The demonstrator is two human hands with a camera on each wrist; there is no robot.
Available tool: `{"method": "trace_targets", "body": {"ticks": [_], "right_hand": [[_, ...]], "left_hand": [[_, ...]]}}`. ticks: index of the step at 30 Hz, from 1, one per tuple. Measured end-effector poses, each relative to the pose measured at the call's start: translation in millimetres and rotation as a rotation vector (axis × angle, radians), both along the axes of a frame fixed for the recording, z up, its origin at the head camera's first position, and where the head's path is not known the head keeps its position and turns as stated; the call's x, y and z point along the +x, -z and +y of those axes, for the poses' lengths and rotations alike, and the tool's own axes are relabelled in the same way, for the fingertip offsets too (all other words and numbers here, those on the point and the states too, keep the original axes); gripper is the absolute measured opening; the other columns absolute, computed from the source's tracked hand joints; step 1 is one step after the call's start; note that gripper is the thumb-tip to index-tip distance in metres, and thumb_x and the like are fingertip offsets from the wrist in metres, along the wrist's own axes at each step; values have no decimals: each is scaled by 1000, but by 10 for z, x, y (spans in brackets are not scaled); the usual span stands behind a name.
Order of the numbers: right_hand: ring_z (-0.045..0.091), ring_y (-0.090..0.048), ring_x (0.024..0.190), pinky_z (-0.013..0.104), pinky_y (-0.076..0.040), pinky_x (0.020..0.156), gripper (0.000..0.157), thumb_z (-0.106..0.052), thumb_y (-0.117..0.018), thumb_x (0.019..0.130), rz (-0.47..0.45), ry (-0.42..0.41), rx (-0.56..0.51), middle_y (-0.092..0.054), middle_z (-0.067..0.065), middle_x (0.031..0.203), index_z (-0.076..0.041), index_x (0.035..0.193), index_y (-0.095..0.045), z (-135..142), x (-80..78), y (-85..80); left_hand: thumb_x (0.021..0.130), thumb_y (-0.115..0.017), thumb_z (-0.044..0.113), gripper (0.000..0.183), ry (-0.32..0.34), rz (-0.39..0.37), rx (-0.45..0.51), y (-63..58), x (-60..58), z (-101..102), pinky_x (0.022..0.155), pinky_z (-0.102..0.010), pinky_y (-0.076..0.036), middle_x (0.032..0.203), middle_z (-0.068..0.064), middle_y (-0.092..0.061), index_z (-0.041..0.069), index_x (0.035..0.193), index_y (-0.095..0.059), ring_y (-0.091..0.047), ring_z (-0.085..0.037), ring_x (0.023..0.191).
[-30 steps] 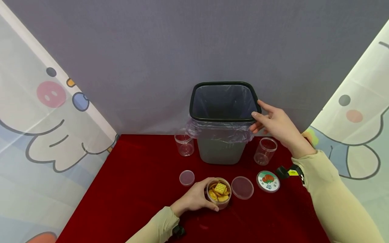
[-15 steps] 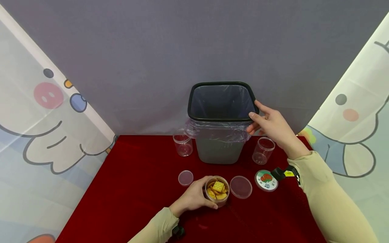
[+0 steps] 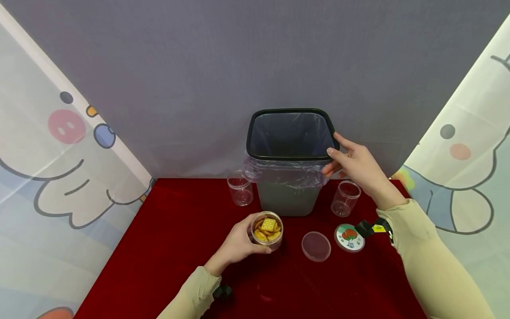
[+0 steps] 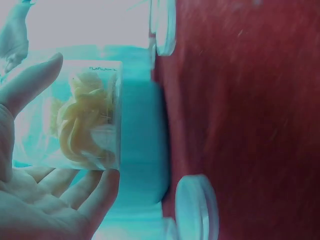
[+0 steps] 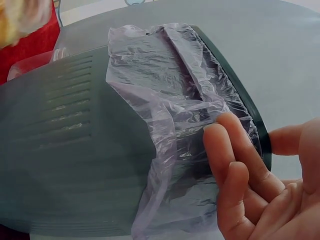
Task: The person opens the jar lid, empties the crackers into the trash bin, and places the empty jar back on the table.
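My left hand (image 3: 236, 243) grips a clear plastic jar (image 3: 277, 243), thumb on the near side and fingers round the other. Yellow crackers (image 3: 268, 225) and other snack pieces fill it. In the left wrist view the jar's base (image 4: 119, 115) shows against the bin, raised above the table. My right hand (image 3: 360, 166) pinches the right side of the black rim (image 3: 291, 158) of a grey trash can (image 3: 288, 197). A thin purple bag (image 3: 303, 176) lines the can and folds over its outside; its crumpled overhang (image 5: 145, 65) shows in the right wrist view.
Clear jars stand left (image 3: 241, 195) and right (image 3: 345, 199) of the can. A clear lid (image 3: 316, 246) and a lid with a tomato picture (image 3: 349, 238) lie on the red tablecloth (image 3: 179, 235). Behind hangs a grey curtain (image 3: 183, 88).
My left hand has lifted the jar of crackers and moved it left and toward the trash can, covering the small lid. My right hand stays at the can's rim.
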State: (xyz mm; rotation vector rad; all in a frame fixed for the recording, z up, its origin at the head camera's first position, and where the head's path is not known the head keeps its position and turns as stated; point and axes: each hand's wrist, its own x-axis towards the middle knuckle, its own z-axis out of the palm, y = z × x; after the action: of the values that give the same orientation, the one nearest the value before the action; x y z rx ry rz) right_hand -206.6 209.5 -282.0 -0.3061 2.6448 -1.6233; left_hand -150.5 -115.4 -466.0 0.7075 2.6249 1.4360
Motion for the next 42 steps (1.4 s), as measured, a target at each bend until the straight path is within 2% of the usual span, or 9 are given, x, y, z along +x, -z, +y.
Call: {"method": "trace_targets", "body": {"ticks": [3,7,11,15,18,31,36,42], "right_hand": [[23,-68,77,30,-54,65,71,-46,-50,94,2,3,3,-71,10,83,-26,151,-13,7,2,2],[23,-68,77,30,-54,65,71,-46,-50,94,7,4,1,-71,10,83,-26,151,-13,15,0,7],[23,-68,77,30,-54,65,71,-46,-51,93,10,4,-1,-71,10,83,-25,151,-14,15,-4,16],[23,-68,76,31,-54,65,71,-45,-51,94,14,2,-1,-71,10,83,-25,151,-14,8,-12,26],[23,-68,76,31,-54,66,71,-46,-51,93,18,2,-4,-71,11,83,-26,151,-15,0,-21,29],[23,-68,77,32,-54,67,71,-47,-51,93,25,5,-2,-71,11,83,-26,151,-15,3,-22,39],[23,-68,77,32,-54,67,72,-48,-51,93,22,5,-7,-71,11,83,-26,151,-15,-2,-30,43],[23,-68,77,34,-54,68,71,-47,-51,93,22,3,-15,-71,11,82,-26,151,-15,-8,-39,43]], "left_hand": [[61,-87,40,88,-28,29,30,-90,-42,-94,92,-40,-45,126,15,-52,33,136,-43,-51,-10,113],[60,-89,36,87,-87,27,57,-260,-74,-212,87,-38,-48,123,12,-54,33,135,-44,-53,-10,108],[62,-89,26,85,-141,42,63,-540,-41,-297,84,-38,-49,122,3,-56,24,135,-46,-54,-16,105],[66,-87,21,80,-177,59,50,-819,3,-366,87,-40,-47,124,-5,-56,13,135,-47,-54,-22,106],[67,-86,21,79,-197,68,47,-928,-8,-419,90,-42,-45,124,-6,-55,12,135,-46,-53,-22,109],[71,-83,21,79,-265,93,115,-1238,-163,-612,92,-43,-45,129,-9,-48,12,138,-41,-48,-21,111],[71,-83,22,79,-316,120,93,-1387,-229,-661,93,-43,-45,129,-10,-46,12,137,-41,-46,-23,112],[67,-85,33,81,-359,183,105,-1387,-481,-793,88,-41,-47,124,-1,-48,22,136,-44,-49,-19,107]]}}
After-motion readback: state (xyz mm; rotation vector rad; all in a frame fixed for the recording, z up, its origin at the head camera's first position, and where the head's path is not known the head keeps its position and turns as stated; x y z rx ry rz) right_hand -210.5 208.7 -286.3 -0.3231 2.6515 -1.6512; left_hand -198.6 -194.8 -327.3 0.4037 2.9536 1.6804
